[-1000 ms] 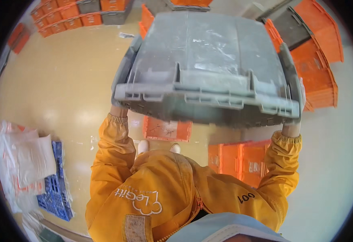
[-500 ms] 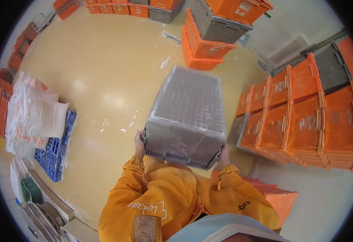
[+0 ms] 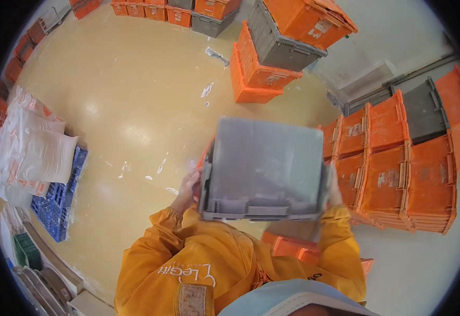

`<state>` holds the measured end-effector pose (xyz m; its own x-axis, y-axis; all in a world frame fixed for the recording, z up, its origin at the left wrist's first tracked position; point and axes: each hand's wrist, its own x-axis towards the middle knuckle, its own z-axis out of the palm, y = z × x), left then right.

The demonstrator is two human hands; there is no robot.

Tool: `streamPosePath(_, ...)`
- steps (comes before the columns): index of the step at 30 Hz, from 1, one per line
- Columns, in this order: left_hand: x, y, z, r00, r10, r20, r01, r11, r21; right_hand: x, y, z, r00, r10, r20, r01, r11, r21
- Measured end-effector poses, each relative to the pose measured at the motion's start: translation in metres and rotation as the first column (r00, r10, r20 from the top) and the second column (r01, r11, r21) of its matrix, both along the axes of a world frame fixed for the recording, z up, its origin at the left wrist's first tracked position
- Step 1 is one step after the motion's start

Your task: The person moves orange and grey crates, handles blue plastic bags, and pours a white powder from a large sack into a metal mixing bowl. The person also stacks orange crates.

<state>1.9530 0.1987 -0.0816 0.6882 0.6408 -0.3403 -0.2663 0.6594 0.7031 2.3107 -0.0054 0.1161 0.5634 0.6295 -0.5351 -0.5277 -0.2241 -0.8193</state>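
Observation:
I hold a grey plastic crate (image 3: pixel 267 166) in front of my body, one hand at each side. My left hand (image 3: pixel 190 183) grips its left edge, and my right hand (image 3: pixel 333 184), partly hidden and blurred, grips its right edge. Part of an orange crate shows just behind the grey one's left side; whether the two touch I cannot tell. Low at the right, partly under my arm, are more orange crates (image 3: pixel 288 245).
Ahead stands a stack of orange and grey crates (image 3: pixel 269 73). Crate stacks (image 3: pixel 382 179) line the right and the far wall (image 3: pixel 177 16). On the left, white sacks (image 3: pixel 46 152) lie on a blue pallet (image 3: pixel 56 210), near metal discs (image 3: pixel 46 284) on the beige floor (image 3: pixel 119 95).
The grey crate was high and close to the camera, then lower and end-on; now it has turned to show a broad face and has shifted slightly right. Both hands moved with it.

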Motion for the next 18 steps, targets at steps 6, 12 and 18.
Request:
streamPosePath(6, 0.003, -0.009, -0.002, 0.992, -0.009, 0.124, 0.069, 0.87, -0.488, 0.055, 0.131, 0.021, 0.941, 0.339, 0.013, -0.318, 0.894, -0.315)
streamPosePath(12, -0.05, -0.041, -0.136, 0.969, 0.176, 0.177, 0.062, 0.517, -0.854, 0.012, 0.229, -0.138, 0.871, 0.473, -0.13, -0.479, 0.764, -0.432)
streamPosePath(18, -0.081, -0.041, -0.201, 0.978, 0.205, 0.05, -0.078, 0.57, -0.818, 0.002, 0.303, -0.202, 0.807, 0.564, -0.177, -0.557, 0.625, -0.546)
